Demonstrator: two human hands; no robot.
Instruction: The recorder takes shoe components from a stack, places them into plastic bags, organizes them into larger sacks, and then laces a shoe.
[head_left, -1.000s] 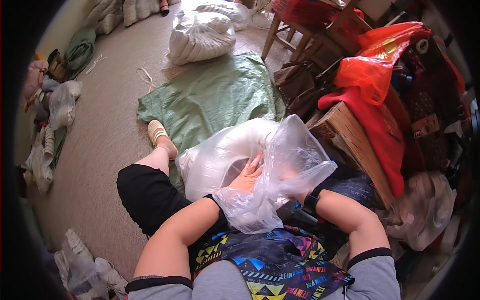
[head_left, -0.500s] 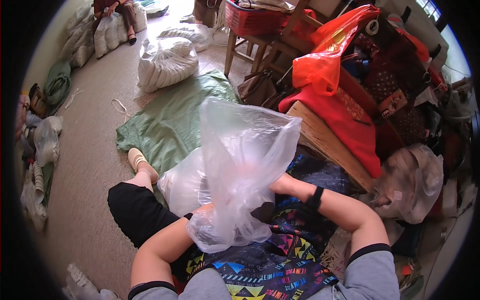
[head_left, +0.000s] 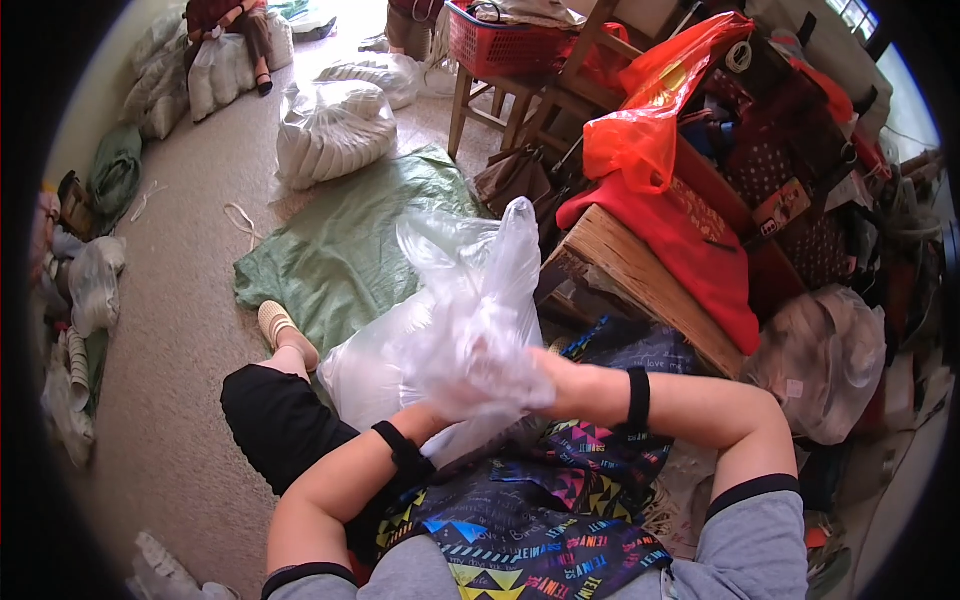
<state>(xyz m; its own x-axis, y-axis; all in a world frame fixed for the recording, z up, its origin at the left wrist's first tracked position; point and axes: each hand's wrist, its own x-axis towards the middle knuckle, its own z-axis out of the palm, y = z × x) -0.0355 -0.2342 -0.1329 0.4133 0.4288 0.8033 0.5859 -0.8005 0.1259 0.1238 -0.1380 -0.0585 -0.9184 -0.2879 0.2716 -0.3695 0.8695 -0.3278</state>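
Both hands are hidden behind the crumpled clear plastic bag (head_left: 470,330), which is itself blurred; only the right wrist, with its black band (head_left: 638,398), shows beside it, so neither grip can be made out. The bag covers part of the white sack (head_left: 365,370) behind it. A seated person (head_left: 235,25) at the floor's far edge is cut off by the picture's top.
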